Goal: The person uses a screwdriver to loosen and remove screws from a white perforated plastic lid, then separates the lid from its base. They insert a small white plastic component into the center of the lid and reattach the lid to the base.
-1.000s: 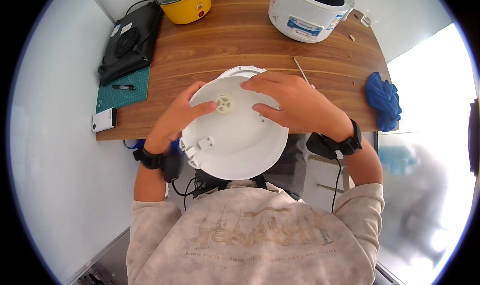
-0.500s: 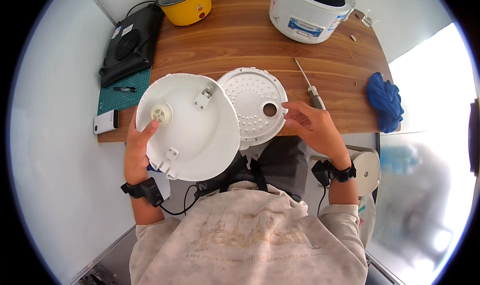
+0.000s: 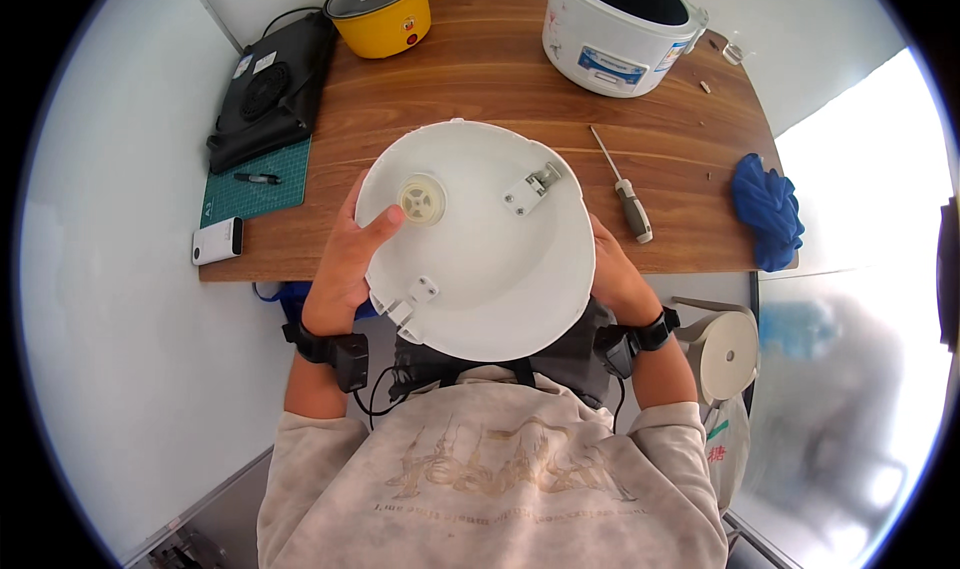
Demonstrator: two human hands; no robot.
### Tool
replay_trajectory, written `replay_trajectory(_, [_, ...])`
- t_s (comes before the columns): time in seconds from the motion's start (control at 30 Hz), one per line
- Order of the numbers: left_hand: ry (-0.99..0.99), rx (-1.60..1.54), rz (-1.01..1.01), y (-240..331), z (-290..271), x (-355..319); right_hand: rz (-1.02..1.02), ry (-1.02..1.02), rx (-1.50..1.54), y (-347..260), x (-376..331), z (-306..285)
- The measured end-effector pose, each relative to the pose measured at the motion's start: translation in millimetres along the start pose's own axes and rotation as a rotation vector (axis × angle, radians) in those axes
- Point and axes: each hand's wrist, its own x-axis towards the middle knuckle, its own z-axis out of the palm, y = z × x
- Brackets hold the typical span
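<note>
A white rice cooker lid [image 3: 490, 259] is held up over my lap at the table's near edge, its hollow inside facing me. On that inside are a round cream vent piece [image 3: 421, 201], a metal-and-white hinge bracket [image 3: 530, 191] and a latch part [image 3: 400, 314] on the rim. My left hand [image 3: 350, 254] grips the left side, thumb over the rim beside the vent piece. Against the right edge is my right hand [image 3: 620, 274], its fingers curling out of sight behind the lid. The round dotted inner plate cannot be seen now.
A screwdriver [image 3: 625, 194] lies to the right on the wooden table [image 3: 460, 69], with a blue cloth [image 3: 767, 212] beyond it. At the back stand a white rice cooker body [image 3: 610, 39] and a yellow pot [image 3: 380, 24]. Left are a black appliance [image 3: 270, 94], green mat [image 3: 285, 174] and white power bank [image 3: 217, 241].
The lid has moved right, in front of where the dotted inner plate was, hiding it. My right hand has gone from that plate's edge to the lid's right edge.
</note>
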Motion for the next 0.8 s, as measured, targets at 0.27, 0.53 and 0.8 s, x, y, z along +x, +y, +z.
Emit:
replay_trajectory(0.27, [-0.067, -0.138, 0.046, -4.4, 6.6, 8.9, 0.091, -0.096, 0.227, -23.3, -8.4, -2.3])
replay_trajectory(0.53, [-0.101, 0.090, 0.240, 1.4, 5.4, 15.4, -0.130, -0.405, 0.033, -45.4, -23.8, -11.9])
replay_trajectory(0.8, [-0.184, 0.330, 0.223, 12.1, 18.8, 21.1, -0.095, -0.187, -0.028, -53.0, -30.8, -10.4])
